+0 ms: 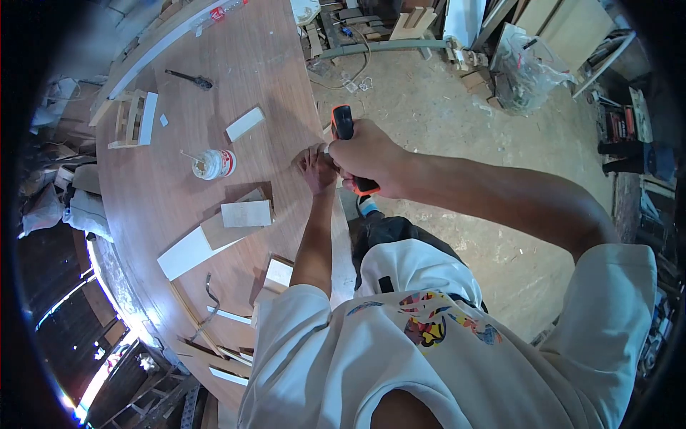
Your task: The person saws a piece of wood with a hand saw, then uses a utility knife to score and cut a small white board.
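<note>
My right hand [364, 154] is closed around the grip of a black-and-orange tool [344, 123], held at the edge of the wooden table [279, 79]. The tool's orange-edged lower end [366, 186] shows below my fist; its working end is hidden, so I cannot tell its exact kind. Right beside it, my left hand [316, 168] lies on the table's edge with fingers spread and pointing away from me. Left of that hand are a white-faced block [245, 124], a glue jar [213, 164] with a stick in it, and stacked white-faced wood pieces [246, 214].
A small wooden frame [133, 120] and a dark slim tool [189, 79] lie at the table's far left. Nearer me are a bent metal strip [211, 292] and another block [277, 274]. Boards, a plastic bag [529, 75] and scraps line the floor at the right.
</note>
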Available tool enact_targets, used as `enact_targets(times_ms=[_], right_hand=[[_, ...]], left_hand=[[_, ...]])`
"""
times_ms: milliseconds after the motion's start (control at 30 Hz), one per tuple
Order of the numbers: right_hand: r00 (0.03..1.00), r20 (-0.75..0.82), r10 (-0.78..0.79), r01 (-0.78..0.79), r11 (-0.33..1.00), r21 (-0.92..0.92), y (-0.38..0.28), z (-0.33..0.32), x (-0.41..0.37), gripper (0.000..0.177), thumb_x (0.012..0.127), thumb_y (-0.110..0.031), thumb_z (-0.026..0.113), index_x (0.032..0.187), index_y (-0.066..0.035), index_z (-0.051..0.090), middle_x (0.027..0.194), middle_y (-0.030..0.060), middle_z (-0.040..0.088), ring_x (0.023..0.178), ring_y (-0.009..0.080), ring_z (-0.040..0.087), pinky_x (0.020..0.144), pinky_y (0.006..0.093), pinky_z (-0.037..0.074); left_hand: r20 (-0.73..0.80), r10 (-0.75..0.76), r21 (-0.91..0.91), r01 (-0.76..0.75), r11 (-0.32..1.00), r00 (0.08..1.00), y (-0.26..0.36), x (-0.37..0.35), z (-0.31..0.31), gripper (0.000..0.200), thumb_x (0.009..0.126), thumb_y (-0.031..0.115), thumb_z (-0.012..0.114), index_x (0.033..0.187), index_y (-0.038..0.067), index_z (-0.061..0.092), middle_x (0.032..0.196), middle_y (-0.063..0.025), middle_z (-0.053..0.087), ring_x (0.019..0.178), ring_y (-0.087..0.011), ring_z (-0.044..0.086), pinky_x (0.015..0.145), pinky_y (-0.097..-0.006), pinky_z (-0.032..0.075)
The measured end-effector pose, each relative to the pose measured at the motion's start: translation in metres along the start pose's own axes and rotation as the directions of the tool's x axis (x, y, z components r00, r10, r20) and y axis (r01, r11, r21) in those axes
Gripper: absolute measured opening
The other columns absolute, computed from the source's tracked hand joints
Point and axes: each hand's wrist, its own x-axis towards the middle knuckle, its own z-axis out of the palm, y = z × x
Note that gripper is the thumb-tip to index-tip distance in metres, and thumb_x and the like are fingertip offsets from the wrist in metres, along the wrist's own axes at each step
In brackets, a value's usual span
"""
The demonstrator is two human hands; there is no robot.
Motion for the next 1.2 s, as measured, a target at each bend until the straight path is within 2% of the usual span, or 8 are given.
enact_targets(times_ms=[167, 300, 367, 467, 800, 900, 1033, 1200], right_hand=[[0.988, -0.157, -0.006, -0.014, 0.991, -0.13, 0.042, -0.008, 0.059, 0.006, 0.079, 0.0, 0.045, 0.077, -0.006, 0.045, 0.056, 0.0047, 0.043, 0.042, 0.0154, 0.045, 0.037, 0.0334, 0.037], [0.955, -0.278, -0.106, 0.081, 0.992, -0.1, 0.111, -0.006, 0.14, 0.004, 0.08, -0.003, 0.045, 0.077, -0.006, 0.044, 0.056, 0.0062, 0.044, 0.038, 0.0174, 0.047, 0.032, 0.0335, 0.034], [0.96, -0.239, -0.145, 0.12, 0.986, -0.114, 0.112, -0.01, 0.15, 0.004, 0.08, -0.003, 0.044, 0.077, -0.006, 0.044, 0.056, 0.0064, 0.044, 0.038, 0.0173, 0.047, 0.032, 0.0329, 0.035], [0.96, -0.222, -0.168, 0.151, 0.984, -0.094, 0.118, -0.017, 0.151, 0.006, 0.079, -0.002, 0.044, 0.08, -0.007, 0.042, 0.056, 0.0063, 0.044, 0.038, 0.0166, 0.047, 0.032, 0.032, 0.035], [0.956, -0.241, -0.167, 0.145, 0.984, -0.106, 0.106, -0.009, 0.111, 0.007, 0.079, -0.003, 0.047, 0.084, -0.005, 0.042, 0.061, 0.0075, 0.047, 0.041, 0.0174, 0.05, 0.034, 0.0327, 0.038], [0.972, -0.18, -0.154, 0.142, 0.987, -0.078, 0.07, -0.004, 0.064, 0.008, 0.08, -0.001, 0.046, 0.083, -0.007, 0.041, 0.061, 0.0045, 0.044, 0.041, 0.0146, 0.046, 0.035, 0.0313, 0.037], [0.995, -0.073, -0.072, 0.075, 0.996, 0.04, 0.026, -0.005, -0.013, 0.009, 0.081, 0.001, 0.044, 0.084, -0.007, 0.042, 0.06, 0.002, 0.041, 0.043, 0.0114, 0.039, 0.039, 0.0307, 0.037], [0.991, -0.01, -0.131, 0.131, 0.991, 0.034, 0.038, -0.025, 0.0, 0.008, 0.08, -0.004, 0.049, 0.083, -0.006, 0.042, 0.061, 0.0051, 0.045, 0.041, 0.0145, 0.045, 0.036, 0.0315, 0.037]], left_hand=[[0.095, 0.039, 0.173, -0.055, 0.983, 0.995, 0.003, 0.007, -0.006, 0.037, 0.073, 0.024, 0.06, 0.108, 0.012, 0.06, 0.109, -0.0045, 0.056, 0.111, -0.0222, 0.048, 0.093, -0.0434, 0.032], [0.155, 0.024, 0.114, -0.042, 0.993, 0.988, 0.013, 0.013, -0.013, 0.034, 0.075, 0.025, 0.058, 0.107, 0.013, 0.06, 0.107, -0.003, 0.056, 0.108, -0.0208, 0.05, 0.091, -0.0418, 0.032], [0.056, 0.067, 0.192, -0.077, 0.978, 0.996, 0.009, 0.011, -0.009, 0.031, 0.077, 0.025, 0.058, 0.105, 0.014, 0.061, 0.103, -0.0019, 0.058, 0.105, -0.0196, 0.051, 0.089, -0.0396, 0.032], [0.131, 0.063, 0.163, -0.084, 0.983, 0.989, 0.008, 0.011, -0.012, 0.029, 0.077, 0.025, 0.058, 0.103, 0.014, 0.061, 0.103, -0.001, 0.058, 0.104, -0.0196, 0.052, 0.09, -0.0388, 0.032], [0.085, 0.062, 0.078, -0.068, 0.995, 0.994, 0.014, 0.01, -0.011, 0.029, 0.077, 0.023, 0.057, 0.104, 0.015, 0.061, 0.107, -0.0008, 0.056, 0.107, -0.02, 0.05, 0.09, -0.0401, 0.032], [0.037, 0.171, 0.195, -0.175, 0.965, 0.984, -0.002, 0.008, 0.002, 0.032, 0.074, 0.024, 0.059, 0.104, 0.014, 0.06, 0.108, -0.0006, 0.055, 0.108, -0.0202, 0.049, 0.09, -0.0403, 0.032], [0.088, 0.05, 0.083, -0.058, 0.995, 0.995, -0.001, 0.011, 0.005, 0.037, 0.069, 0.022, 0.06, 0.106, 0.013, 0.06, 0.112, -0.0031, 0.054, 0.109, -0.023, 0.048, 0.09, -0.0405, 0.033], [0.116, -0.003, 0.103, -0.009, 0.995, 0.993, 0.002, 0.015, 0.005, 0.039, 0.068, 0.016, 0.058, 0.107, 0.01, 0.059, 0.113, -0.006, 0.053, 0.111, -0.0263, 0.046, 0.091, -0.0419, 0.034]])
